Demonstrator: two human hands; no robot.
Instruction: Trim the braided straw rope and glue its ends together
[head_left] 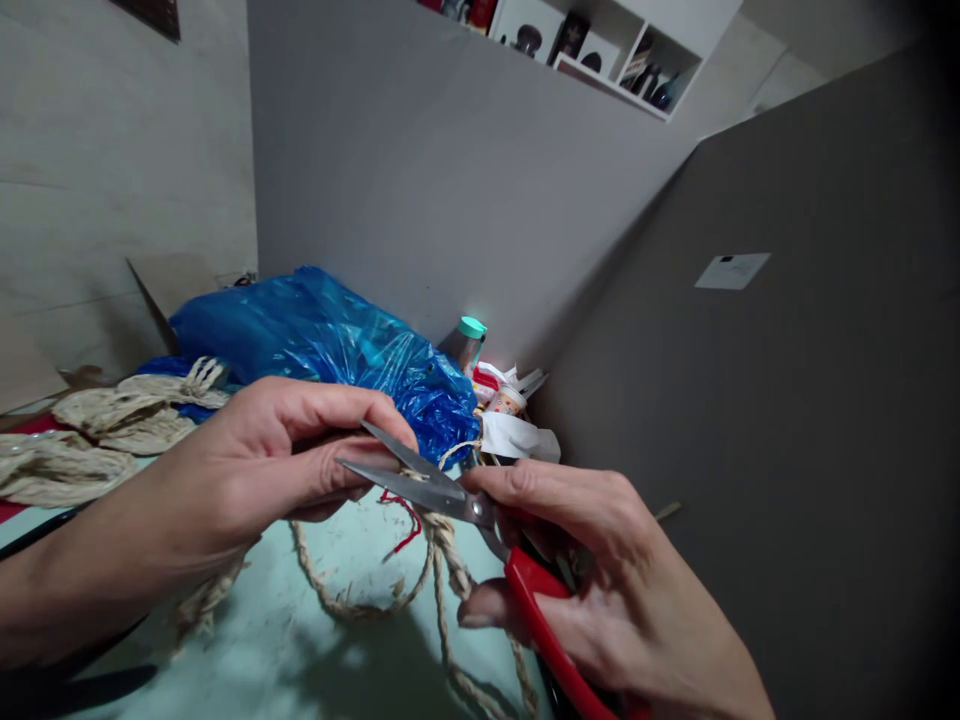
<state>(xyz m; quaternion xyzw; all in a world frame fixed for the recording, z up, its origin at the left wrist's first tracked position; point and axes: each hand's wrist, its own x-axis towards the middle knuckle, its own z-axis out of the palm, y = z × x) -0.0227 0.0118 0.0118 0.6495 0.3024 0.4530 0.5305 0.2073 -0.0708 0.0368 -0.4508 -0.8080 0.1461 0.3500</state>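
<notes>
My right hand (600,570) grips red-handled scissors (517,575) with the steel blades parted and pointing left. The blade tips lie against the fingers of my left hand (277,460), which pinches a thin piece of jute cord between thumb and fingers. A braided jute rope (442,560) with a short red thread (401,515) hangs below the blades and trails over the pale green table (285,640).
A crumpled blue plastic bag (322,340) lies behind my hands. Woven jute pieces (112,420) are piled at the left. A teal-capped bottle (469,340), small jars and white scraps sit in the corner by grey partition walls. A white shelf hangs high up.
</notes>
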